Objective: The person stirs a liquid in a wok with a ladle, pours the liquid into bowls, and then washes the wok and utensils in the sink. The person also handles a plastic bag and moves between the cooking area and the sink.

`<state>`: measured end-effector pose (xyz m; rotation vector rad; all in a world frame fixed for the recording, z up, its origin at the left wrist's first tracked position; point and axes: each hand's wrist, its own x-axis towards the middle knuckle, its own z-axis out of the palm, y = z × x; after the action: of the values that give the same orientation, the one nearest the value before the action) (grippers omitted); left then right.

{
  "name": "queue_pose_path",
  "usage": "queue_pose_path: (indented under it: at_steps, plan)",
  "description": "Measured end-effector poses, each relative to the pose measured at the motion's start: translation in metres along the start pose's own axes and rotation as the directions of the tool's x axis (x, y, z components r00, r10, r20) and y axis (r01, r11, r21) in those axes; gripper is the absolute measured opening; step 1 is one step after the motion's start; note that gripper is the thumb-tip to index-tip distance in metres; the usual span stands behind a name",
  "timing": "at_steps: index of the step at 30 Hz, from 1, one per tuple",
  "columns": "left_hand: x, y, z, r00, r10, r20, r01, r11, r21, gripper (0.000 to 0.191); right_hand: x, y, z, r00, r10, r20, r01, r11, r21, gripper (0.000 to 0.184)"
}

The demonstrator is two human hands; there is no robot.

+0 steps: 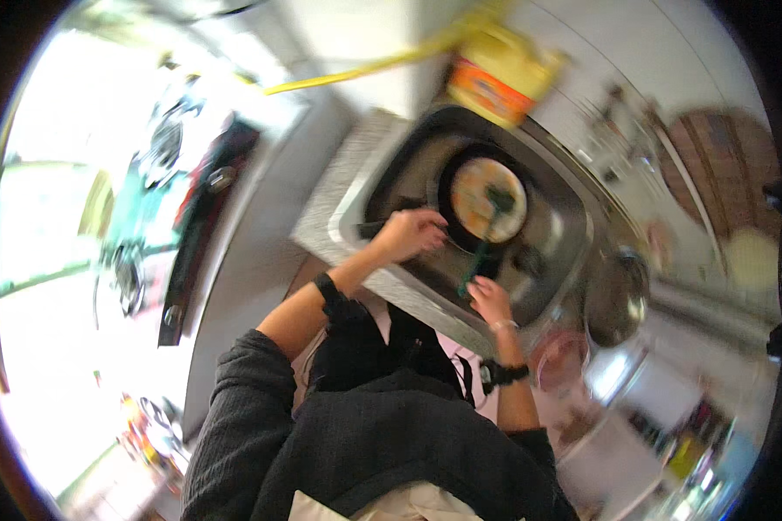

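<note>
A dark round pan (448, 228) sits in the metal sink (564, 286), with pale, cloudy contents (476, 185) flecked orange inside it. My left hand (414, 233) is at the pan's near left side, fingers curled on its edge; a dark handle-like piece (373, 230) shows beyond the wrist. Between the fingers of my right hand (490, 299) is the green handle of a long utensil (474, 267). Its dark green head (500, 199) rests over the pan's contents. Blur hides whether it is a brush or a spatula.
A yellow jug with an orange label (495, 78) stands behind the sink, beside a yellow hose-like strip (358, 73). Speckled countertop (329, 198) borders the left side. To the right are a dark rounded vessel (616, 299), a pink basin (560, 358) and a round woven item (720, 172).
</note>
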<state>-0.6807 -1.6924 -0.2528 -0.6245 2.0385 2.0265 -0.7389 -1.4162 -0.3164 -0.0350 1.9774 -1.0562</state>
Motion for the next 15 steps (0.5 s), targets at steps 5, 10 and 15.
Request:
queue_pose_path:
  at_steps: [5,10,15]
  plan:
    - [-0.177,-0.026,-0.097,0.917,0.015,-0.397,-0.081,0.985,-0.150,0.024,-0.006,-0.022,0.003,0.992,-0.076,0.100,0.095,0.974,-0.205,0.044]
    - [-0.367,-0.107,-0.166,0.423,-0.136,-0.896,-0.185,0.955,-0.233,0.024,-0.026,-0.032,0.007,0.999,-0.032,0.022,0.035,0.982,-0.184,0.036]
    - [-0.545,-0.213,-0.212,-0.112,-0.249,-0.962,-0.306,0.930,-0.205,0.025,-0.054,-0.058,0.033,0.976,-0.135,-0.171,0.094,0.970,-0.225,0.036]
